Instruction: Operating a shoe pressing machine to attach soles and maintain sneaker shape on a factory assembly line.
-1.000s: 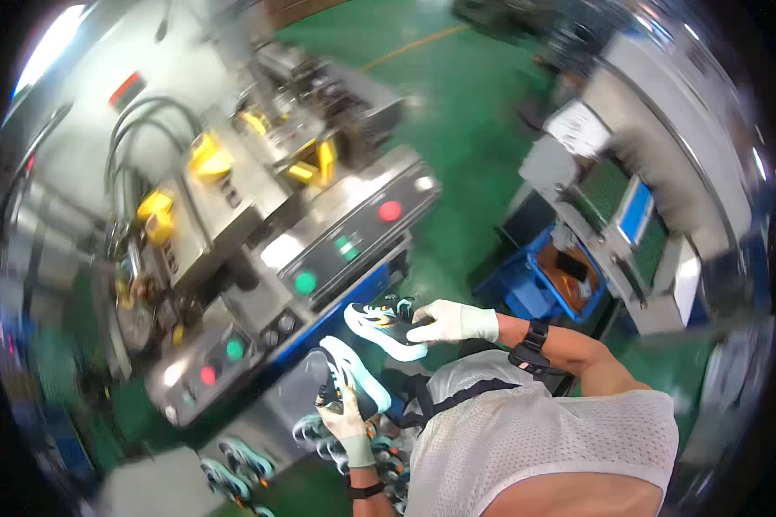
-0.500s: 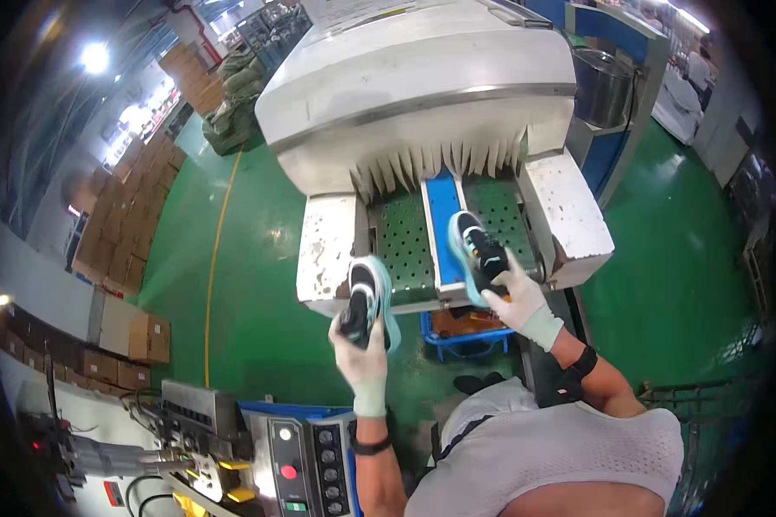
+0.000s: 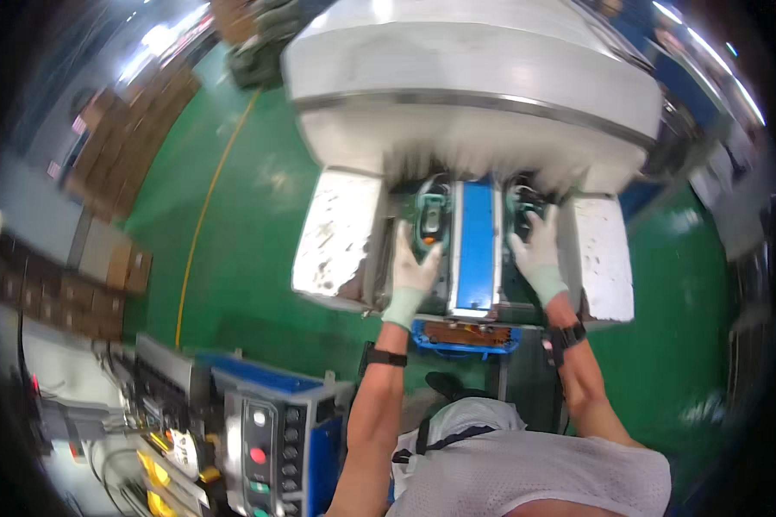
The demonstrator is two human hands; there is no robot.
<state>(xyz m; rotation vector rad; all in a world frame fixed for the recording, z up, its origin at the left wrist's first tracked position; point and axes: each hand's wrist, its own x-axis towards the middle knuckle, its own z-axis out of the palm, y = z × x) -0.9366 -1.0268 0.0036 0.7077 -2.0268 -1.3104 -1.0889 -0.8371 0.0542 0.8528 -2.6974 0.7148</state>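
Two black-and-teal sports shoes rest on the machine's conveyor, one on each side of the blue centre strip [image 3: 478, 246], toes near the curtain. My left hand [image 3: 415, 269], in a pale glove, is behind the left shoe [image 3: 433, 214], thumb and fingers spread in a V at its heel. On the other side my gloved right hand [image 3: 539, 252] has its fingers apart at the heel of the right shoe [image 3: 523, 200], partly covering it. Blur hides whether the fingertips still touch the shoes.
A fringed strip curtain [image 3: 474, 155] hangs from the white machine hood [image 3: 474, 60]. White side blocks [image 3: 334, 237] flank the conveyor. Below its front edge is a blue crate [image 3: 466, 348]. A control panel [image 3: 263, 448] stands at lower left, with stacked cartons [image 3: 138, 142] farther off.
Both hands have moved forward, setting the shoes from in front of and above the conveyor down near the curtain. Their grip has opened. The view has shifted too.
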